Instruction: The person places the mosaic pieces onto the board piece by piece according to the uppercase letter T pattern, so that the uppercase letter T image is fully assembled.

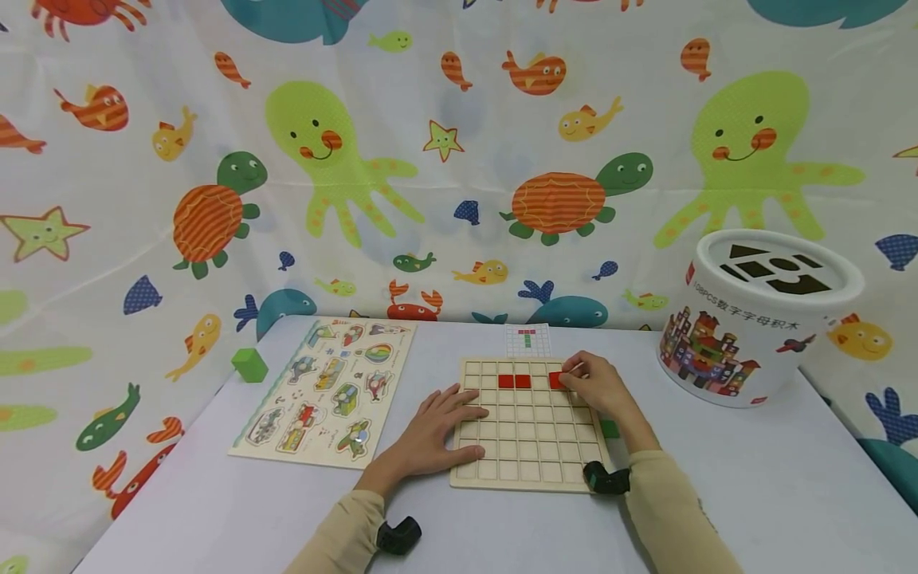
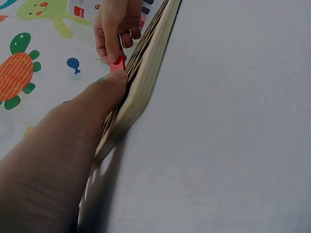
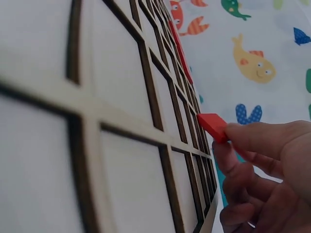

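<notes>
A wooden grid board (image 1: 508, 453) lies on the table, with two red squares (image 1: 514, 382) side by side in its second row. My right hand (image 1: 605, 392) pinches another red piece (image 1: 555, 380) between thumb and fingers over the same row, farther right; in the right wrist view the piece (image 3: 212, 127) is tilted, one edge at the grid. My left hand (image 1: 433, 431) rests on the board's left edge with fingers spread. Under the right forearm, a green piece (image 1: 610, 429) shows beside the board's right edge.
Behind the board lies a small pattern card (image 1: 527, 340). A picture puzzle board (image 1: 326, 391) is at the left, with a green cube (image 1: 249, 365) beyond it. A large white bucket (image 1: 760, 319) with a shape-cut lid stands at the right rear.
</notes>
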Motion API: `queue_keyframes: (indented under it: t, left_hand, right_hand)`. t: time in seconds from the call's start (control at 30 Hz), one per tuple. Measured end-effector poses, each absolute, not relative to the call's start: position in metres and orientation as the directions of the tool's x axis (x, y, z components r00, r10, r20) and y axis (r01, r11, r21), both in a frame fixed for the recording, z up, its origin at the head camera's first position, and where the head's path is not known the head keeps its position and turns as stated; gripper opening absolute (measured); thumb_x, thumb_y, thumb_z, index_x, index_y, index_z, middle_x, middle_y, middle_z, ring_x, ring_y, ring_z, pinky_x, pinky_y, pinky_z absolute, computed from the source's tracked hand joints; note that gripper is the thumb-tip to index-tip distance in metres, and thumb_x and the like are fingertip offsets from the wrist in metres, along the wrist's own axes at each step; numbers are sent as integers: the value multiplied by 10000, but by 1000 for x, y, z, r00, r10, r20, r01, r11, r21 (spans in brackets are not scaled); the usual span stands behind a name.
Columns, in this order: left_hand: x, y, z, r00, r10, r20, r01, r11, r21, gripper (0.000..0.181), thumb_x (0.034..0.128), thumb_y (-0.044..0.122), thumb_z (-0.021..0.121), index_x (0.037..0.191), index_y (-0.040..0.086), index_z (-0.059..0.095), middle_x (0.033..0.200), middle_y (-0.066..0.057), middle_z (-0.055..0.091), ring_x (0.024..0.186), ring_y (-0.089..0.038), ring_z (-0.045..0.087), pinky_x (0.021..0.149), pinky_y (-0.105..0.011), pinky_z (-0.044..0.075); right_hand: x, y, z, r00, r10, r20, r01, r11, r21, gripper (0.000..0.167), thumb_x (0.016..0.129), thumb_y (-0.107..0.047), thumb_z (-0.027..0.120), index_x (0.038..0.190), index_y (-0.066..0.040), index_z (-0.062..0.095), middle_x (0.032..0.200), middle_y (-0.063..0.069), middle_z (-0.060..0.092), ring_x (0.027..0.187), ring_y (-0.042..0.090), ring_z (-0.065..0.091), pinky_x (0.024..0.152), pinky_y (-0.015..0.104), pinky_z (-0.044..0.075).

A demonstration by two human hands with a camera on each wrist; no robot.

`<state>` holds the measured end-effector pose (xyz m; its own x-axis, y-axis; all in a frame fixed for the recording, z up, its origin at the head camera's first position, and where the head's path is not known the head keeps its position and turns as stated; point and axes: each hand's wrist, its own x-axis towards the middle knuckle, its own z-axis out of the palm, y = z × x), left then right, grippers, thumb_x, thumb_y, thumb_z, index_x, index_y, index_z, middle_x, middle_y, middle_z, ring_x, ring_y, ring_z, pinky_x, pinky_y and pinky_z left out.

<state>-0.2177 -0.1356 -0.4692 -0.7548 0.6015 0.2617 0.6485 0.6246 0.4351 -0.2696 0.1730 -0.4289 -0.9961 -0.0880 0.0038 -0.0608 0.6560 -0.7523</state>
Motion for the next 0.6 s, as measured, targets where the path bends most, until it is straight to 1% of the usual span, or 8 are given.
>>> queue_keyframes:
  t: [0.2,0.5,0.6]
  left_hand:
    - [-217,-135,-469,-755,602,260,648,626,433,557,853,538,602,1331,259,533,1505,-41,379,1443,-334,221,1123,-601,172]
    - [-218,-136,-469,-755,602,260,649,629,428,557,853,546,598,1330,266,533,1508,-34,375,1444,-329,218,1126,-598,170]
    - [-218,-136,-469,-753,603,263,651,628,426,557,851,545,601,1330,271,532,1508,-31,374,1445,-328,218,1126,-598,171]
  right_hand:
    - [-268,171,-428,-995,-98,27,-83,633,-770,184,913,-197,612,1017,-47,587,919,122,651,779,197,554,627,279,431]
    - [-267,167,-430,-995,-95,20,-74,602,-795,177,914,-202,617,997,-47,592,863,117,644,645,176,548,579,284,453]
    - [-267,166,-431,-996,-83,38,-80,605,-792,167,913,-193,615,984,-42,603,871,120,640,663,172,542,581,277,454]
